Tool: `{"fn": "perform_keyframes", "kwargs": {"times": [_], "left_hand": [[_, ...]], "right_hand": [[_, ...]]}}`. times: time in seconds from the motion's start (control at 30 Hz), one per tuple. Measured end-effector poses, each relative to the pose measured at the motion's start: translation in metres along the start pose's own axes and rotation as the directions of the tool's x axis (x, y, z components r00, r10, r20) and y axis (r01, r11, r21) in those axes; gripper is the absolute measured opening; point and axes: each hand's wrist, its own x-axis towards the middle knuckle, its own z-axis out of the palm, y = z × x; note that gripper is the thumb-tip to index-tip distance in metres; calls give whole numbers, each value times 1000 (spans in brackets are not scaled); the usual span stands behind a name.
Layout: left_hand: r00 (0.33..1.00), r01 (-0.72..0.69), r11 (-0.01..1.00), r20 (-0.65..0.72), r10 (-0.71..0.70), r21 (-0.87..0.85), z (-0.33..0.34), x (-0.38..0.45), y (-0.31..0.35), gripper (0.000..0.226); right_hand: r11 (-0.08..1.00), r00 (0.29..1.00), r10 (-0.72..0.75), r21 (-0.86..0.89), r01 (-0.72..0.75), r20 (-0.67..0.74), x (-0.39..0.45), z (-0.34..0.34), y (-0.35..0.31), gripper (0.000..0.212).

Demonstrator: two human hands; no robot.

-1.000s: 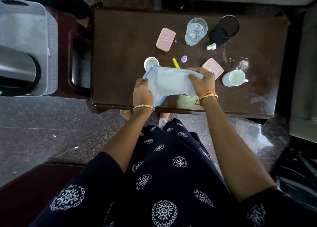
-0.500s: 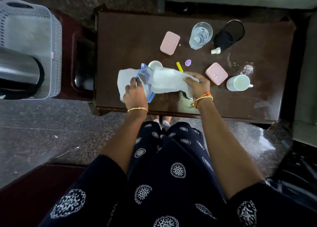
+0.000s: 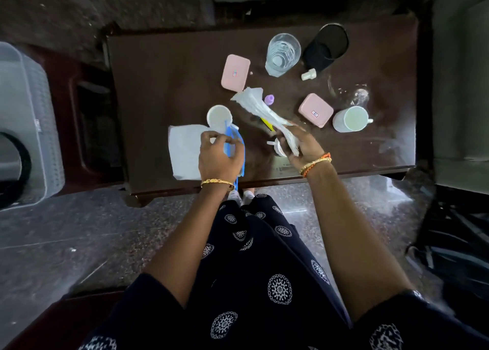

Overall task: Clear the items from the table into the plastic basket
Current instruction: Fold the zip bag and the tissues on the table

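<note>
We see the left hand [image 3: 219, 156] pinching a blue-edged bag [image 3: 234, 146] over the table [image 3: 164, 85]; right hand [image 3: 299, 144] grips a wad of tissues [image 3: 254, 106]. Basket [image 3: 31, 117] sits far left, w/ cups and boxes on the table.

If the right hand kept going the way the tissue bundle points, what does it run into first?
Probably the small purple cap beside the bundle's tip, with the nearer pink case just beyond. The right hand holds the tissue bundle raised, so height is unclear.
</note>
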Motion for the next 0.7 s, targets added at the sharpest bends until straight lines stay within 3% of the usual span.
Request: {"fn": "perform_keyframes", "kwargs": {"times": [0.1,0.2,0.27,0.33,0.4,0.5,0.53,0.6,0.7], "left_hand": [[986,79,952,164,-30,-297,-7,3,25,30],[903,288,785,428,-33,-548,-15,6,51,33],[879,352,707,476,-24,-614,-14,9,62,25],[868,408,674,490,-77,-616,-13,14,68,21],[852,444,703,505,-140,-555,-12,17,72,22],[836,448,777,516,-188,-442,-8,19,72,45],[832,439,794,524,-182,-422,-5,20,72,52],[802,458,799,569,-181,-391,-1,21,77,73],[618,603,724,770,-159,-335,-2,20,91,76]], "right_hand": [[986,999,46,157,-49,19,-9,-1,5,18],[982,996,87,168,-88,15,-13,3,15,13],[988,995,97,119,-96,-5,-15,5,20,8],[994,994,106,3,-106,9,-16,7,24,10],[980,994,96,-170,-104,-51,-17,9,23,8],[850,968,-193,-520,83,-161,-16,10,16,13],[803,952,-282,-574,164,-123,-16,9,12,19],[769,953,-303,-586,253,15,-20,11,7,29],[736,962,-181,-621,270,205,-23,14,3,41]]}}
